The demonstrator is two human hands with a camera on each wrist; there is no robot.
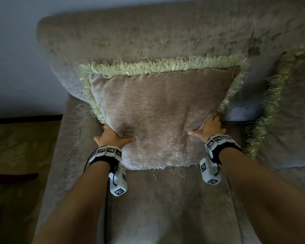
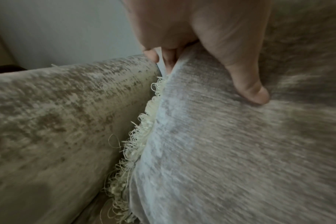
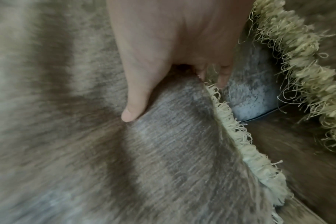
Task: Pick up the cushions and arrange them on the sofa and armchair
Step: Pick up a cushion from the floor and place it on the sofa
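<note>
Head view, cushion: the square taupe chenille cushion with pale yellow-green fringe [image 1: 158,118] stands tilted against the backrest of the beige velvet sofa [image 1: 148,32], its lower edge on the seat.
Head view, left hand: my left hand [image 1: 111,137] grips the cushion's lower left side, thumb pressed into the front face, fingers behind the edge.
Head view, right hand: my right hand [image 1: 209,127] grips the lower right side in the same manner, thumb on the front.
Head view, neighbour: a second fringed cushion [image 1: 292,106] leans against the backrest to the right, near the first.
Head view, wrists: white marker-tagged wrist bands [image 1: 106,153] sit on both forearms.
Left wrist view: my thumb [image 2: 246,84] dents the cushion fabric; fingers [image 2: 169,60] are curled behind the fringed seam, beside the sofa armrest [image 2: 58,113].
Right wrist view: my thumb [image 3: 134,104] presses the front face; fingers [image 3: 220,75] wrap behind the fringe. The second cushion's fringe [image 3: 301,68] lies close by on the right.
</note>
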